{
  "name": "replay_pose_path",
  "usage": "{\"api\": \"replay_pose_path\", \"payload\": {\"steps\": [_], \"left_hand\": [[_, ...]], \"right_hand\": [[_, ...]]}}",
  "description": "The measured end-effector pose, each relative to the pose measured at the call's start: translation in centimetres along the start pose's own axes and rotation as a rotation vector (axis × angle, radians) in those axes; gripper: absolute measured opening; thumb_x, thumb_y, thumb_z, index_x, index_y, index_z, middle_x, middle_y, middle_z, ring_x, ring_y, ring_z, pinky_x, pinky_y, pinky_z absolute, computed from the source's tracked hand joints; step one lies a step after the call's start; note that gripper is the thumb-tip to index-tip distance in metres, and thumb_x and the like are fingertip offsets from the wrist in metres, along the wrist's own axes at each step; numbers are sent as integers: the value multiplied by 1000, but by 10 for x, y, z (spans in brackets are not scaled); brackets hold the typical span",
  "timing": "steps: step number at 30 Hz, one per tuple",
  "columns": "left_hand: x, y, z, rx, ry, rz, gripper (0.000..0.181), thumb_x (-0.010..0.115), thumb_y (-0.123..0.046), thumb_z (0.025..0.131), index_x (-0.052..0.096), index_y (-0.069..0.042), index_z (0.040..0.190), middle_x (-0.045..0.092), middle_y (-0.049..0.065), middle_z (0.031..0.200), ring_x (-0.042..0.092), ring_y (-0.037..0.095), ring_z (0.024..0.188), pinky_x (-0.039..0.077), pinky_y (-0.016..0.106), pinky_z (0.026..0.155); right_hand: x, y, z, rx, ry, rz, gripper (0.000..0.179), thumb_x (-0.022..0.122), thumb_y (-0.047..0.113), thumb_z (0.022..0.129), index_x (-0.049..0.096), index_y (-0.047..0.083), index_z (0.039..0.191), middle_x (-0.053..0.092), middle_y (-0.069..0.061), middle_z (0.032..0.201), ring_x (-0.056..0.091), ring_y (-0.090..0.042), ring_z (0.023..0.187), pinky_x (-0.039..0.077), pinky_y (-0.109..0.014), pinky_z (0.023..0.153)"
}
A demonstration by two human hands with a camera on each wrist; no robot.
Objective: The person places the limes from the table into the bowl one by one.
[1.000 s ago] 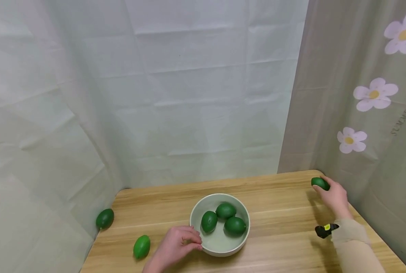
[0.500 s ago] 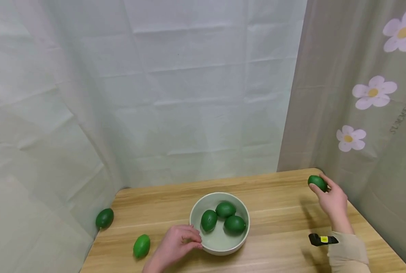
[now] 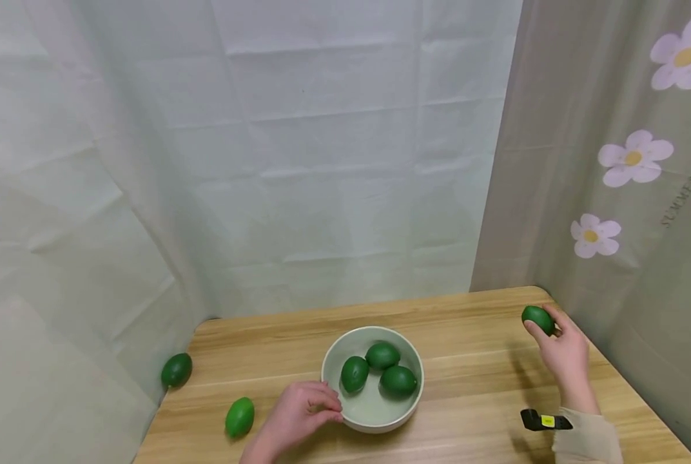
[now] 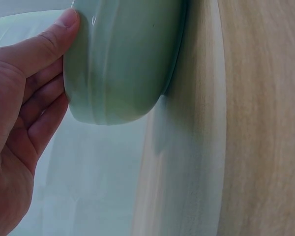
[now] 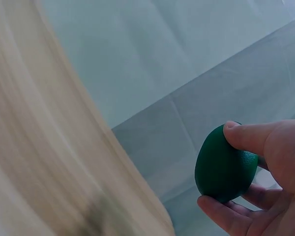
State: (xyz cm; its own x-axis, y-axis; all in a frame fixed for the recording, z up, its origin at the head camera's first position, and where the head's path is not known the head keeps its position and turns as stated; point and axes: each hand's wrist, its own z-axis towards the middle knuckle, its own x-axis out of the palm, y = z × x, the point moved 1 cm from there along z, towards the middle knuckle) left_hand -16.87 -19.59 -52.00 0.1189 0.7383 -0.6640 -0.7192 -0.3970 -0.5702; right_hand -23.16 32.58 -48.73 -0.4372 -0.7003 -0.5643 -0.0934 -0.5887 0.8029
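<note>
A pale green bowl [image 3: 374, 422] stands on the wooden table with three dark green avocados [image 3: 398, 381] inside. My left hand [image 3: 301, 412] pinches the bowl's near-left rim; in the left wrist view the thumb [image 4: 49, 42] lies against the bowl wall [image 4: 123, 64], fingers on the other side. Over the table's far right part, my right hand [image 3: 564, 351] grips another dark green avocado [image 3: 537, 320] between thumb and fingertips. The right wrist view shows this avocado [image 5: 223, 167] held clear of the tabletop.
Left of the bowl lies a brighter green lime [image 3: 240, 417]. A dark green avocado [image 3: 176, 370] sits at the table's left edge. Light curtains [image 3: 345, 161] close in the back and sides of the table [image 3: 461, 412]. A black strap mount [image 3: 545, 421] is on the right wrist.
My right hand has raised the avocado off the far right corner and drawn it slightly left, its shadow separating from it. The left hand and bowl stay in place.
</note>
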Motion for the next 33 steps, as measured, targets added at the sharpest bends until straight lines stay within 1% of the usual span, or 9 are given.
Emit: {"api": "replay_pose_path", "payload": {"steps": [4,6,10,17,22,25,29,33], "left_hand": [[0,0,-1,6,3,-8,7,89,-16,87,85,-13,93,80,-5,96,74,7,96,59,42,105],[1,0,-1,5,2,-13,7,89,-15,87,85,-13,93,80,-4,96,74,7,96,58,41,106],[2,0,-2,-12,9,-20,7,89,-15,87,85,-14,93,80,-3,97,74,7,97,57,39,107],[0,0,-1,-27,9,-19,7,88,-16,88,85,-14,94,80,-4,97,74,7,97,58,42,107],[-1,0,1,-26,5,-14,7,88,-17,88,85,-14,93,80,-3,96,75,8,97,59,44,106],[-2,1,0,-21,3,-12,7,89,-16,88,85,-14,93,80,-2,96,75,8,96,59,45,106],[0,2,-1,-4,-1,-11,7,89,-16,87,85,-15,92,80,-4,96,75,8,95,60,45,104],[1,3,-1,-3,2,-9,6,89,-16,87,85,-16,92,80,-7,96,74,6,95,59,44,105]], "right_hand": [[7,-3,-6,0,-9,-14,66,69,37,106,47,8,161,47,-38,154,50,-58,135,49,-61,93],[7,-2,-9,-12,-4,-13,66,70,36,105,48,7,160,48,-38,153,51,-58,134,49,-62,93],[8,3,-14,-51,10,-21,67,71,37,105,49,5,159,49,-38,152,52,-58,132,51,-60,89],[8,20,-20,-129,36,-37,69,71,45,103,51,7,158,52,-37,148,56,-57,128,56,-51,80],[6,36,-27,-164,51,-24,71,72,49,102,52,11,158,54,-33,149,58,-54,129,58,-55,82],[4,44,-31,-178,49,-15,71,73,50,101,53,13,159,55,-31,150,59,-53,129,58,-54,81],[1,51,-36,-207,38,-19,68,74,48,101,56,13,156,58,-30,147,61,-52,126,57,-44,74],[-1,58,-40,-227,38,-15,67,77,47,99,58,14,154,61,-28,144,63,-50,124,56,-38,71]]}}
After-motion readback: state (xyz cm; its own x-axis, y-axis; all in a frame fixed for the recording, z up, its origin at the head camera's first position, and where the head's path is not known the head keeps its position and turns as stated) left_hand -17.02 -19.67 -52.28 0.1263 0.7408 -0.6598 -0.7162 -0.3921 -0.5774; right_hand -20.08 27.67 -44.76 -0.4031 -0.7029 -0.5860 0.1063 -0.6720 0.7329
